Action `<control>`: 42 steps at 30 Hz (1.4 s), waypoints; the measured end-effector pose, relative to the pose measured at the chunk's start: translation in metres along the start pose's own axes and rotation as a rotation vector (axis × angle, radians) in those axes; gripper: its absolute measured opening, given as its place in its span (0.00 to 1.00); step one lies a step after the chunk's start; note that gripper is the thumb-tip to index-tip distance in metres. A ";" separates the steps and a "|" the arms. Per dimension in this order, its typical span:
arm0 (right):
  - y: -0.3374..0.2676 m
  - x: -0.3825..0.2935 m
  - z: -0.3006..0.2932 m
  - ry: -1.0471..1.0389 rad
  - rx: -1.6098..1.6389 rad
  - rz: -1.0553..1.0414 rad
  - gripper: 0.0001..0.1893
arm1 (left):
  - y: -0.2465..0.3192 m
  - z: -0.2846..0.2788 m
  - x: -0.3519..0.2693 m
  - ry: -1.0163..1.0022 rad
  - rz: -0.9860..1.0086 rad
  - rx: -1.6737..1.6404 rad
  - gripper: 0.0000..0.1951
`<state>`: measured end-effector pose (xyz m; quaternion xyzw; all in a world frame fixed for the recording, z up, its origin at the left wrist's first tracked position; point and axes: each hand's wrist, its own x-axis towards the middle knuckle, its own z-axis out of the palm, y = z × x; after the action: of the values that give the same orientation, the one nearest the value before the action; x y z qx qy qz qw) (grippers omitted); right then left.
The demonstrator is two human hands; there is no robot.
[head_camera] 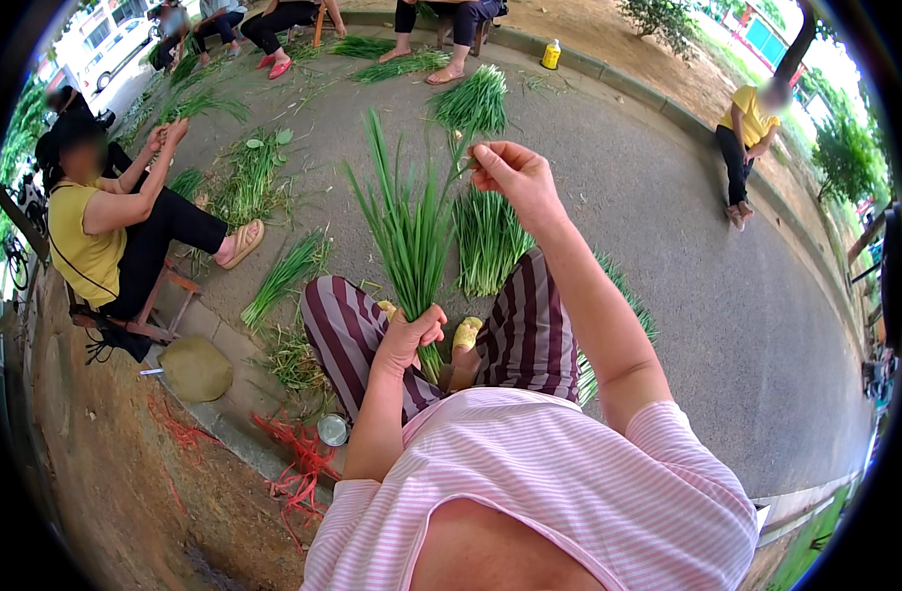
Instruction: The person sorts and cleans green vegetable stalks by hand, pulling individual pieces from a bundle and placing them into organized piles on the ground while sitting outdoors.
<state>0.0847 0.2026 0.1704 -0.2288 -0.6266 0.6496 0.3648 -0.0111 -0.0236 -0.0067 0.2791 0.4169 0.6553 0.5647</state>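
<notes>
My left hand [414, 336] grips a bunch of long green leafy stalks [414, 251], perhaps garlic chives, near its lower end, between my knees. The leaves fan upward and away from me. Above and to the right, my right hand [516, 176] pinches a thin leaf or stalk by the bunch's tips; whether that piece is still joined to the bunch I cannot tell. Beyond my right knee lies a thick pile of the same stalks [488, 240], with another pile [471, 100] of pale-ended ones farther off.
Loose greens [284, 277] and trimmings [299, 362] lie on the left. Red plastic ties [299, 458] and a round tin [332, 429] are by my left side. A person on a wooden stool [166, 295] handles greens at left; others sit beyond, near a yellow bottle [550, 55] and a curb.
</notes>
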 end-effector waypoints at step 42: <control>-0.074 0.029 -0.020 -0.106 -0.273 0.084 0.16 | 0.001 0.010 -0.002 0.041 -0.067 0.209 0.17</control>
<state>0.0959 0.2339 0.2454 -0.2675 -0.7174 0.5842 0.2692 -0.0026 -0.0231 -0.0009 0.3091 0.5033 0.5947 0.5455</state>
